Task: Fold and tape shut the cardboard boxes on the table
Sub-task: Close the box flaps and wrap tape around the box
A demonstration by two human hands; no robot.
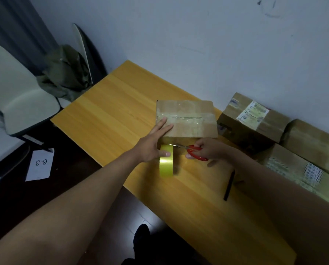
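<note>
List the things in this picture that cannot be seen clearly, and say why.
- Head view: the scissors blade tips, thin and blurred by the box edge; cut unclear.
- Head view: the tape roll core, behind the left hand.
- Head view: the scissors handles, partly covered by the right hand.
- Head view: the label print on the stacked boxes, too small.

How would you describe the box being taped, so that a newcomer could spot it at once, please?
On the yellow table, look near the far edge by the wall. The box lies flat there, alone, with the left hand on its near corner and a tape roll in front. Unlike the stacked boxes to the right, it bears no labels.
</note>
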